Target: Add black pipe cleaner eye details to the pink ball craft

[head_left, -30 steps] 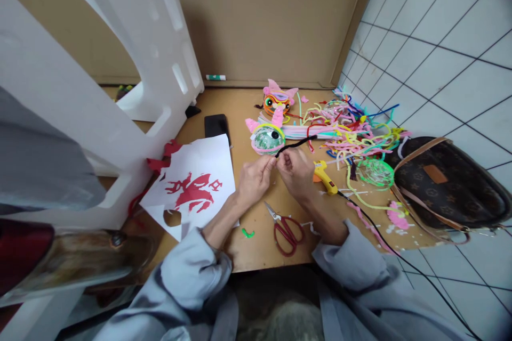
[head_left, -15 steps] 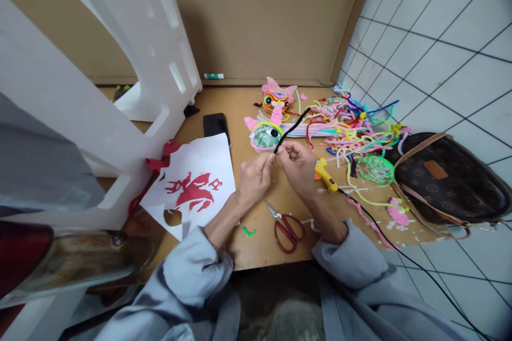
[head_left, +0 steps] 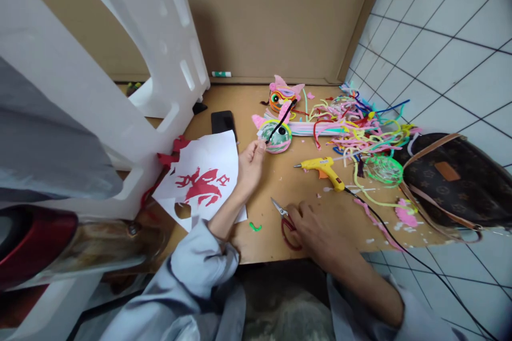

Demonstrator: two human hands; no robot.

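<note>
your left hand [head_left: 250, 165] pinches a black pipe cleaner [head_left: 280, 121] beside the paper [head_left: 208, 162]. your right hand [head_left: 310, 224] covers the scissors [head_left: 280, 209] near the front edge of the table [head_left: 272, 250]; whether it grips them is unclear. bare board lies between both hands.

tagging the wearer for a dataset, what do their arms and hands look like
The left hand and the right hand are bare: no gloves, rings or watch show. Both arms wear loose pale grey-blue fabric sleeves, pushed back off the forearms.
</note>
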